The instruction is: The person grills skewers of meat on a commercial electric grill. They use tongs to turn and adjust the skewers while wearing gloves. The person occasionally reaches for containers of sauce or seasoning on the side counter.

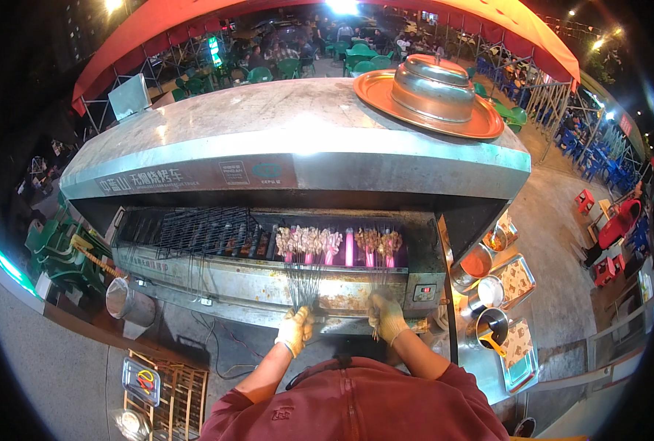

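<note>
My left hand (295, 329), in a pale yellow work glove, is closed round the handle ends of a fanned bunch of metal skewers (303, 284). Pale meat pieces (307, 241) on their far ends lie over the grill's heating tubes. In the same kind of glove, my right hand (386, 320) grips a second bunch of skewers (379, 278). Browner meat (378, 241) sits on that bunch, also over the tubes. Between the two bunches a bare tube (349, 249) glows pink. The barbecue grill (354, 284) stands directly before me under a metal hood (305, 171).
Black wire grates (206, 229) cover the grill's left part. At right, a side table (478, 369) bears a pot of red powder (476, 264), a pot with a yellow-handled brush (492, 325) and metal trays (517, 278). A bucket (130, 302) stands left. People sit beyond the hood.
</note>
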`<state>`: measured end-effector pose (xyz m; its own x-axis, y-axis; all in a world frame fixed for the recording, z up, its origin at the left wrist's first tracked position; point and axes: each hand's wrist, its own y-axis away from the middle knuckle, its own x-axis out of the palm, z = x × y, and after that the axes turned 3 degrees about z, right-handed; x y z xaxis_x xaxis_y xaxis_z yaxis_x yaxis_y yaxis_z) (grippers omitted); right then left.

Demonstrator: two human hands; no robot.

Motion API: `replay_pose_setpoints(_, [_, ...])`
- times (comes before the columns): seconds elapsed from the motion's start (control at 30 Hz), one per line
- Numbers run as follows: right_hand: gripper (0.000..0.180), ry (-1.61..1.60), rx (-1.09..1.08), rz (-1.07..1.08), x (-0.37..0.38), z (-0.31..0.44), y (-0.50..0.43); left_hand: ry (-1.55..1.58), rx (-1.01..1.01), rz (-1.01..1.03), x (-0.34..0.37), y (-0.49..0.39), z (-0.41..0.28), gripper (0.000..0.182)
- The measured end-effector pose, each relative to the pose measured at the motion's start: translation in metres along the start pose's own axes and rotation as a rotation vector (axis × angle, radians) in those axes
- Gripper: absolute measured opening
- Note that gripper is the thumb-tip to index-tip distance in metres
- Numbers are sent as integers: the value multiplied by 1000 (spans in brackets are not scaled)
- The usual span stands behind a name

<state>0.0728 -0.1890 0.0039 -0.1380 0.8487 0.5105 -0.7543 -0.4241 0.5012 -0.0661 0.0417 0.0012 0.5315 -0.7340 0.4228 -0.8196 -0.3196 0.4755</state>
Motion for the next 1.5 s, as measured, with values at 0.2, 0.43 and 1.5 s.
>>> replay_pose_setpoints(0.2, [8, 46, 4, 37, 5, 1, 6, 27, 4, 45, -10, -1, 2, 18])
replay_pose_setpoints(0.43, [11, 89, -10, -26, 5, -6, 4, 44, 2, 88, -18, -6, 4, 17])
replay_pose_setpoints(1.5, [14, -37, -22, -76, 0, -19, -12, -53, 13, 72, -21, -5, -1, 20])
